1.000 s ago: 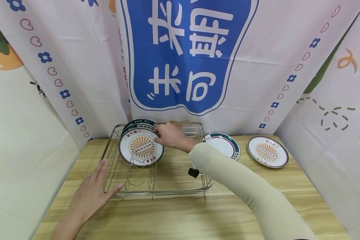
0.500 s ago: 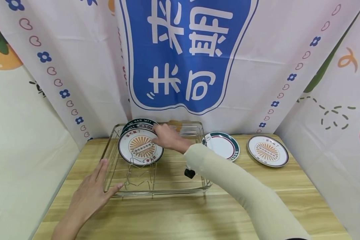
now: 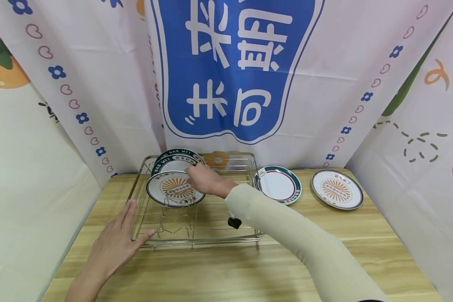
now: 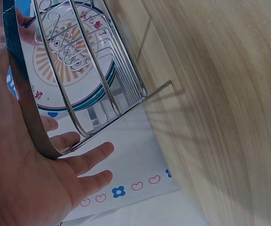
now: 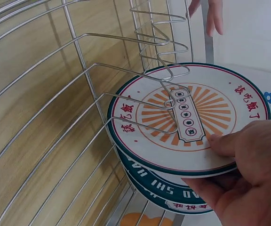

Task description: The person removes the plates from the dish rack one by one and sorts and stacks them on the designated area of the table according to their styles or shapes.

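My right hand [image 3: 205,178] pinches the right edge of a white plate with an orange sunburst [image 3: 175,188], thumb on its face and fingers behind. This plate tilts toward me in the wire dish rack [image 3: 226,241], its lower part at the wire dividers [image 5: 166,84]. Behind it, green-rimmed plates [image 3: 177,157] stand upright, partly covered. At the rack's front left corner my left hand [image 3: 113,241] lies against the frame, fingers extended and spread. In the left wrist view, the metal rim crosses the palm of the left hand [image 4: 36,174].
On the wooden table [image 3: 226,277], right of the rack, lies a green-rimmed white plate [image 3: 277,184]. Farther right is another sunburst plate [image 3: 337,189]. A printed curtain [image 3: 309,138] hangs right behind the rack. A black object [image 3: 234,222] sits under the right wrist.
My right hand has drawn the sunburst plate's top edge down and toward me, tilting it away from the green-rimmed plates behind. The left hand has stayed in place.
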A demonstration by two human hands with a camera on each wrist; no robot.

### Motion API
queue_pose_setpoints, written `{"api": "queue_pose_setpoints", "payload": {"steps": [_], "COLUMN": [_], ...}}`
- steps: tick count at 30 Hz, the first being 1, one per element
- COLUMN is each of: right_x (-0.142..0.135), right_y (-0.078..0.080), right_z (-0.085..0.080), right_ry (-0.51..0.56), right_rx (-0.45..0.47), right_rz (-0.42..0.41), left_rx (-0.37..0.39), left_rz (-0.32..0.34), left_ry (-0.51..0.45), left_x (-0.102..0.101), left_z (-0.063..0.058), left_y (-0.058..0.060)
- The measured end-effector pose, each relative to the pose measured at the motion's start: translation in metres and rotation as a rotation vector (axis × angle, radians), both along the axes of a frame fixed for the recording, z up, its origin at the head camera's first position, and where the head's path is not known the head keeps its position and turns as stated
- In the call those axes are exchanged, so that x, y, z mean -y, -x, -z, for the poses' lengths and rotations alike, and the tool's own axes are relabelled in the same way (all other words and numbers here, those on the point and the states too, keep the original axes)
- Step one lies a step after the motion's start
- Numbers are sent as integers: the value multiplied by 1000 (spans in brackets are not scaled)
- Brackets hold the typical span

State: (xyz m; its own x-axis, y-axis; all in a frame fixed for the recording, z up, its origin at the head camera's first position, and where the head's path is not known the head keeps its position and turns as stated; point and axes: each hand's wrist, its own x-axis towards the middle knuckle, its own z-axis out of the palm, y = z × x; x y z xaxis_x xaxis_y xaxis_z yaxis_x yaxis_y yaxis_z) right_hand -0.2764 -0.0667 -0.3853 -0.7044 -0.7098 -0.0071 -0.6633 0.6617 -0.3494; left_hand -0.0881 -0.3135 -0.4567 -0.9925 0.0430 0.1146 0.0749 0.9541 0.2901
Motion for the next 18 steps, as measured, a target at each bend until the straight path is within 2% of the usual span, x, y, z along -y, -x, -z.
{"api": "queue_pose_setpoints", "payload": {"steps": [12,18], "right_x": [-7,-10], "right_y": [-3,-4], "right_z": [7,3], "right_ry": [65,104], "right_rx": [-15,-43], "right_rz": [-41,-27], "left_rx": [-1,-3], "left_rz": [7,8], "left_ry": [16,21], "left_x": [0,1], "left_z": [3,1], "left_y": [1,2]}}
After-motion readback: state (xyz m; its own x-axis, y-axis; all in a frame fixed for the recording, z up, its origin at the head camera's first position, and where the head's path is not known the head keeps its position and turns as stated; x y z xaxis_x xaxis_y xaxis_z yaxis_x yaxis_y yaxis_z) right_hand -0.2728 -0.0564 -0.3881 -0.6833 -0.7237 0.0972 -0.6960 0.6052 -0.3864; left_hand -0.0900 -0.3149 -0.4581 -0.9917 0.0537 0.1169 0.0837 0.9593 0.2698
